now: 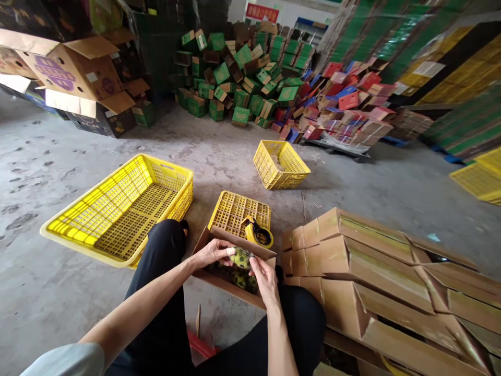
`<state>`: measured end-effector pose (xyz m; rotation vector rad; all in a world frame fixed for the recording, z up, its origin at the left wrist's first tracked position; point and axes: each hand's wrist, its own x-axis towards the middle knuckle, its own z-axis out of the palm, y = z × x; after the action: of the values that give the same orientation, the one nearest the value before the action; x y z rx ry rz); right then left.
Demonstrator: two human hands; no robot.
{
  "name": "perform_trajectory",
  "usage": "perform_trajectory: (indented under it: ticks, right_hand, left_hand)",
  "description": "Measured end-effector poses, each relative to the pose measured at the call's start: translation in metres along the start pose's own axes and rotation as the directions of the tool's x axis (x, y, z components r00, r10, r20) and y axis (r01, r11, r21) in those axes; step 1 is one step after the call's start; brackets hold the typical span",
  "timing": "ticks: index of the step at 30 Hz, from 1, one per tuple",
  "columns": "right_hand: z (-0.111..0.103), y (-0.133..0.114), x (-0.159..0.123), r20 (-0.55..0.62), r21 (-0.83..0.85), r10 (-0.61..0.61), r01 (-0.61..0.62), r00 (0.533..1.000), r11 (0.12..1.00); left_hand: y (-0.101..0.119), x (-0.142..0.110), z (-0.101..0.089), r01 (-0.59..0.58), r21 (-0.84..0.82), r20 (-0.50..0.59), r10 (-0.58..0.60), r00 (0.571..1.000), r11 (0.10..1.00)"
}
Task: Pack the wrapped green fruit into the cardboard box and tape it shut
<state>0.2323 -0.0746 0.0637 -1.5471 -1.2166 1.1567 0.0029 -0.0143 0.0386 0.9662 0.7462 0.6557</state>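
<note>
My left hand and my right hand are both closed on opposite ends of a yellow-green packet with dark spots. Its surface looks shiny, but what is inside cannot be made out. They hold it over an open cardboard box between my knees. Inside the box lie similar spotted yellow-green packets, partly hidden by my hands. Just beyond the box, a yellow and black tape dispenser rests on a flat yellow plastic crate.
A large yellow crate stands at my left, a smaller yellow crate farther ahead. Stacked cardboard boxes crowd my right side. Piles of green boxes and red and blue boxes lie at the back; large cartons stand back left.
</note>
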Motion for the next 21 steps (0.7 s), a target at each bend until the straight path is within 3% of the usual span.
perform_trajectory:
  ticks: [6, 11, 14, 18, 21]
  right_hand:
    - [-0.001, 0.004, 0.003, -0.054, -0.043, 0.007, -0.009, 0.999, 0.999]
    - [-0.017, 0.013, 0.005, -0.139, -0.235, -0.048, 0.015, 0.989, 0.972]
    - [-0.028, 0.024, 0.005, -0.177, -0.442, -0.168, 0.074, 0.970, 0.894]
    - [-0.032, 0.038, 0.006, -0.187, -0.572, -0.267, 0.117, 0.945, 0.812]
    - [-0.029, 0.039, 0.004, -0.182, -0.721, -0.401, 0.156, 0.898, 0.675]
  left_hand:
    - [-0.002, 0.003, 0.000, 0.010, 0.082, 0.003, -0.010, 1.000, 0.997]
    - [-0.002, 0.007, -0.006, 0.003, 0.077, -0.120, 0.006, 0.993, 0.997]
    - [-0.003, 0.009, -0.009, -0.002, 0.059, -0.179, 0.012, 0.984, 0.998]
    - [-0.003, 0.011, -0.011, 0.002, 0.070, -0.198, 0.012, 0.980, 0.998]
    - [-0.004, 0.012, -0.011, 0.004, 0.071, -0.210, 0.011, 0.978, 0.997]
